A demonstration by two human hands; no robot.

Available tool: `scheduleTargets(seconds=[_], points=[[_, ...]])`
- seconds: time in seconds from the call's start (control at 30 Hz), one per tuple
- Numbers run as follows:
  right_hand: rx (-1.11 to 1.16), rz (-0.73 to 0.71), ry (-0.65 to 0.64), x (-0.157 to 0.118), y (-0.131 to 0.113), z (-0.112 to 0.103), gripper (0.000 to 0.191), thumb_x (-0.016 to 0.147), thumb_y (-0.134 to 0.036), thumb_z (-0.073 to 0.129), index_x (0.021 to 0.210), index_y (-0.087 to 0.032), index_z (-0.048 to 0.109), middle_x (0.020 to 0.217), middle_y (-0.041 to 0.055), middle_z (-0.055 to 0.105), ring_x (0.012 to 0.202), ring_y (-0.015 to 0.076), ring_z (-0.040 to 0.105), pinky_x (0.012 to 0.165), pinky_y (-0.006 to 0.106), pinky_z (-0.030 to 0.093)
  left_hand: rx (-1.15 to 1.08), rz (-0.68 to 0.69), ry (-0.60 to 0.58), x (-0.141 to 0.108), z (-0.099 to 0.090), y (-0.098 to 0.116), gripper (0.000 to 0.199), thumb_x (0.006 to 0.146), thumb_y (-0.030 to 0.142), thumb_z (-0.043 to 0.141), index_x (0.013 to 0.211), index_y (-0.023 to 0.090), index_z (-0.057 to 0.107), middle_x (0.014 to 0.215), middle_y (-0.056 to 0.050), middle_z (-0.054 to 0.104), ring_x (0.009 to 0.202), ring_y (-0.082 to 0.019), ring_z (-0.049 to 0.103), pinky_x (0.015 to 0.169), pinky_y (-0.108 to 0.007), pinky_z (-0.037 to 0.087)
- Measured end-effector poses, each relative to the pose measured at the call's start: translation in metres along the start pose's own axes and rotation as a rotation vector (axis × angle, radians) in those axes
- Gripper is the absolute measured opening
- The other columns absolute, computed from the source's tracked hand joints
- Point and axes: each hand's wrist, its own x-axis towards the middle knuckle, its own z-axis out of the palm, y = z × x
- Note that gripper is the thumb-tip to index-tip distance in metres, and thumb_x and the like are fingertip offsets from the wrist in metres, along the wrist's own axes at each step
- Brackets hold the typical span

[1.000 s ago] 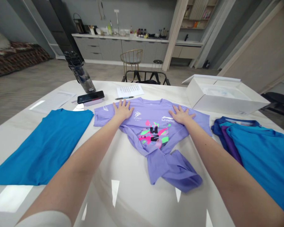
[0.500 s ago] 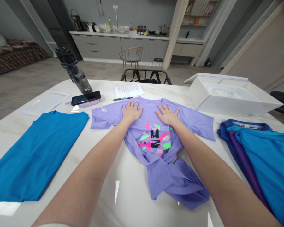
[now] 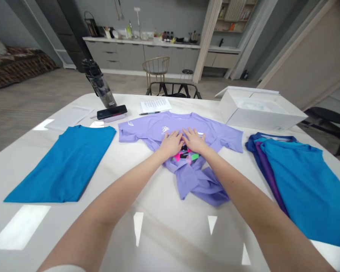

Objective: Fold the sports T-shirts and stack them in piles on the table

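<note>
A lavender T-shirt (image 3: 215,130) lies with its collar toward the far side of the white table (image 3: 164,234). Its sleeves are spread left and right, and its lower part is bunched and twisted. My left hand (image 3: 171,143) rests flat on the chest, fingers apart, at the left edge of the colourful print. Beside it my right hand (image 3: 194,141) lies open on the print's upper part, the fingertips of both hands nearly touching. Neither hand grips the cloth. The hands hide some of the print.
A folded blue shirt (image 3: 65,162) lies at left, a stack of blue and purple shirts (image 3: 303,181) at right. Behind are a white box (image 3: 260,117), a bottle (image 3: 102,88), a phone (image 3: 112,112), a pen (image 3: 150,113) and printed paper (image 3: 156,104).
Both hands have slid down from near the collar and toward each other, onto the print. A white logo on the upper chest is now uncovered. The camera view has shifted slightly.
</note>
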Motion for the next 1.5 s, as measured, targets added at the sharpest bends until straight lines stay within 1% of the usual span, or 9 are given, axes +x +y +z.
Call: scheduleTargets(seconds=[0.23, 0.37, 0.5, 0.7, 0.83, 1.0, 1.27, 1.4, 1.5], points=[[0.082, -0.074, 0.132, -0.095, -0.003, 0.013, 0.057, 0.106, -0.047, 0.041, 0.158, -0.025, 0.045, 0.167, 0.0147, 0.036, 0.153, 0.0374, 0.033, 0.116, 0.075, 0.028, -0.229, 0.189, -0.009, -0.071, -0.003, 0.030, 0.043, 0.105, 0.041, 0.049, 0.138, 0.018, 0.062, 0.150, -0.014, 0.059, 0.141, -0.025, 0.054, 0.120, -0.045, 0.039], [0.167, -0.204, 0.286, -0.141, -0.004, 0.013, 0.044, 0.103, -0.043, 0.051, 0.139, -0.022, 0.065, 0.152, 0.0152, 0.054, 0.140, 0.0313, 0.049, 0.115, 0.053, 0.041, -0.331, 0.287, 0.039, -0.115, -0.015, 0.043, 0.035, 0.103, 0.042, 0.053, 0.123, 0.018, 0.070, 0.125, -0.010, 0.073, 0.119, -0.022, 0.067, 0.109, -0.036, 0.049], [0.219, -0.244, 0.301, -0.183, -0.009, 0.003, 0.035, 0.102, -0.043, 0.053, 0.117, -0.022, 0.076, 0.126, 0.0122, 0.066, 0.119, 0.0274, 0.060, 0.107, 0.042, 0.046, -0.193, 0.308, 0.024, -0.158, -0.025, 0.057, 0.048, 0.093, 0.053, 0.067, 0.129, 0.020, 0.069, 0.130, -0.011, 0.070, 0.122, -0.027, 0.064, 0.111, -0.042, 0.047], [0.157, -0.179, 0.171, -0.233, -0.011, -0.001, 0.042, 0.098, -0.051, 0.061, 0.128, -0.023, 0.070, 0.127, 0.0099, 0.069, 0.122, 0.0283, 0.059, 0.106, 0.041, 0.044, -0.026, 0.213, 0.022, -0.189, -0.023, 0.065, 0.039, 0.098, 0.018, 0.054, 0.136, 0.020, 0.063, 0.130, -0.010, 0.068, 0.120, -0.024, 0.064, 0.105, -0.037, 0.049], [0.126, -0.147, 0.137, -0.255, -0.003, 0.003, 0.038, 0.098, -0.031, 0.058, 0.134, -0.021, 0.065, 0.130, 0.0090, 0.069, 0.122, 0.0260, 0.060, 0.105, 0.037, 0.044, -0.025, 0.158, 0.025, -0.205, -0.031, 0.064, 0.041, 0.097, 0.008, 0.042, 0.126, 0.019, 0.069, 0.125, -0.009, 0.072, 0.116, -0.023, 0.066, 0.102, -0.034, 0.051], [0.088, -0.134, 0.176, -0.284, 0.003, -0.008, 0.037, 0.091, -0.014, 0.054, 0.125, -0.021, 0.068, 0.125, 0.0073, 0.072, 0.114, 0.0243, 0.065, 0.102, 0.032, 0.044, -0.036, 0.118, 0.075, -0.240, -0.056, 0.053, 0.039, 0.095, 0.008, 0.038, 0.108, 0.020, 0.072, 0.114, -0.008, 0.073, 0.110, -0.022, 0.067, 0.099, -0.033, 0.052], [0.052, -0.164, 0.175, -0.346, 0.005, -0.018, 0.018, 0.091, -0.022, 0.058, 0.104, -0.020, 0.070, 0.102, 0.0083, 0.074, 0.098, 0.0264, 0.066, 0.087, 0.034, 0.045, 0.089, 0.086, -0.016, -0.310, -0.084, 0.026, 0.031, 0.087, 0.013, 0.041, 0.088, 0.022, 0.070, 0.092, -0.007, 0.072, 0.095, -0.024, 0.068, 0.089, -0.034, 0.052], [0.112, -0.260, 0.189, -0.369, -0.008, 0.001, 0.017, 0.095, -0.028, 0.057, 0.104, -0.021, 0.069, 0.110, 0.0101, 0.074, 0.111, 0.0294, 0.063, 0.098, 0.041, 0.042, 0.191, 0.065, -0.028, -0.331, -0.090, 0.043, 0.021, 0.086, 0.020, 0.049, 0.079, 0.022, 0.069, 0.086, -0.008, 0.070, 0.092, -0.026, 0.067, 0.090, -0.037, 0.051], [0.204, -0.314, 0.099, -0.377, -0.027, 0.013, 0.021, 0.100, -0.035, 0.057, 0.110, -0.022, 0.069, 0.106, 0.0079, 0.074, 0.104, 0.0267, 0.066, 0.098, 0.041, 0.044, 0.189, 0.081, -0.031, -0.337, -0.082, 0.070, 0.021, 0.094, 0.031, 0.052, 0.098, 0.022, 0.071, 0.098, -0.008, 0.071, 0.099, -0.026, 0.066, 0.093, -0.037, 0.049]])
